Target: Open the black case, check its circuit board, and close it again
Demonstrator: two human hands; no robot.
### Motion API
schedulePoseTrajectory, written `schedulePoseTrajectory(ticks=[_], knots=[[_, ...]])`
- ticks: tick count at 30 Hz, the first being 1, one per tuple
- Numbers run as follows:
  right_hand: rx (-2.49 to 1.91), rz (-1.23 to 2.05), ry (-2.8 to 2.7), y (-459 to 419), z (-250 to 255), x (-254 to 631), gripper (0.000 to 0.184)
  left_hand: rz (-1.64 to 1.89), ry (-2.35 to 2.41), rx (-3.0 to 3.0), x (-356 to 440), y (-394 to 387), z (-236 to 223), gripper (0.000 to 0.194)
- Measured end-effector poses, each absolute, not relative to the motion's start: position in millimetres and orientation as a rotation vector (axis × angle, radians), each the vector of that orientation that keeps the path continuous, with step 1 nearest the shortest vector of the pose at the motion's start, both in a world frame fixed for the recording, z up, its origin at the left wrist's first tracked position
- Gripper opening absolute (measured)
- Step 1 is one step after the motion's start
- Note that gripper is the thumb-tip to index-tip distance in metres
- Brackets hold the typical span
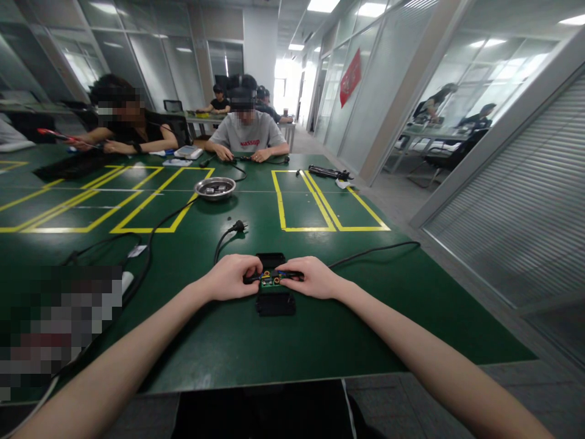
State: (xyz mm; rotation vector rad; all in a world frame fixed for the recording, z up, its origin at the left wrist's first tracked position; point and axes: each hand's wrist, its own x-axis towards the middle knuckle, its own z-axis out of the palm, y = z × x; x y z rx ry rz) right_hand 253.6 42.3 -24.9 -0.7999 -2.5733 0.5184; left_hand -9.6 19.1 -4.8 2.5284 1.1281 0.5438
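A small green circuit board [270,282] with copper-coloured ring coils is between my hands, near the front of the table. My left hand [233,277] is closed at its left end, fingers curled at a black cable end. At the right end, my right hand [314,278] pinches the board beside another black cable end. Fingers hide parts of both ends. One black plastic case half [269,258] lies just beyond the board; the other case half [275,305] lies on the near side. A black power plug [238,226] rests behind my left hand, and a black cord [375,248] runs off to the right.
The green table [347,341] carries yellow tape outlines. A metal bowl [215,189] with small metal parts stands farther back. Black cables [150,259] cross the left side. Across the table, one person [249,131] handles a cable; another [155,134] holds a red tool. A black folded stand [326,172] lies back right.
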Motion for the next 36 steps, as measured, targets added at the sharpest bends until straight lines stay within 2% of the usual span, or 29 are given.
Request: schedulePoseTrajectory(ticks=[3,15,27,36], knots=[[-0.811,0.522,-2.574,42.1,-24.8,254.0,0.029,0.555,1.133,2.523,-9.5,18.5,-5.0,0.015],[-0.789,0.533,-2.561,40.4,-23.8,256.2,0.033,0.578,1.089,2.531,-10.0,18.3,-5.4,0.007],[-0.797,0.527,-2.568,39.7,-20.8,257.0,0.032,0.601,1.074,2.431,-8.2,14.9,-1.8,0.019],[-0.740,0.496,-2.512,37.8,-20.2,258.1,0.031,0.638,1.039,2.221,-6.8,14.3,-3.5,0.013]])
